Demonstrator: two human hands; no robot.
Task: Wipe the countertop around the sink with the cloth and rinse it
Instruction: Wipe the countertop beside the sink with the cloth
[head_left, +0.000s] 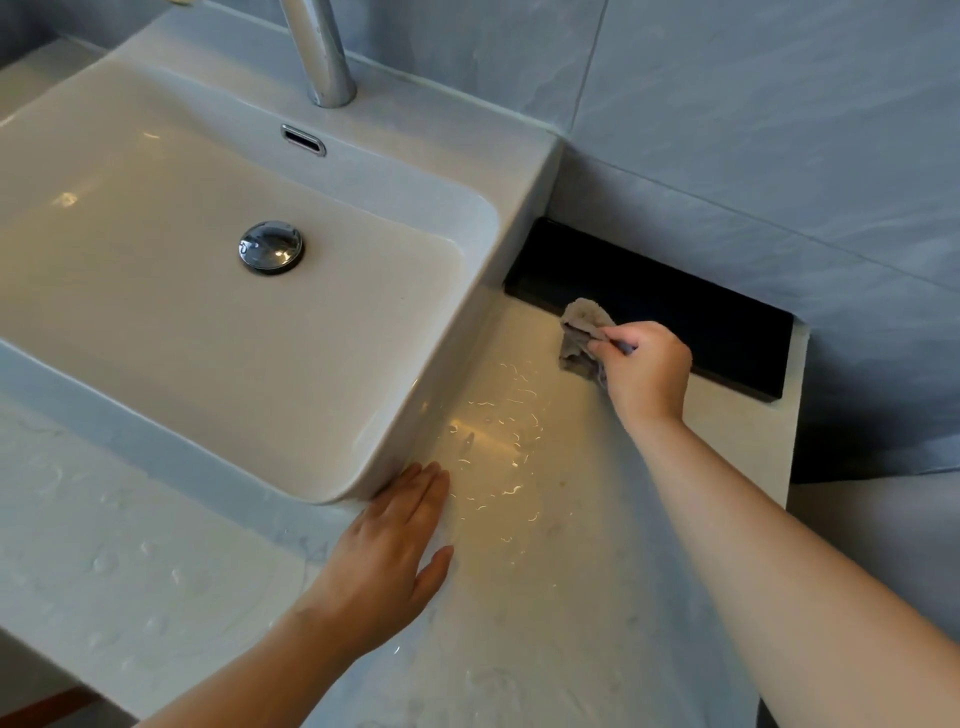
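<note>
By the black tray (675, 306), cloth (582, 325) half inside the right hand (649, 369)

A single view, from a camera worn on the head, looks forward and steeply down from close by. The sink (156, 291) fills the upper left of the frame. The countertop (545, 623) spreads across the bottom and centre right, and the tiled wall (753, 130) crosses the upper right.
</note>
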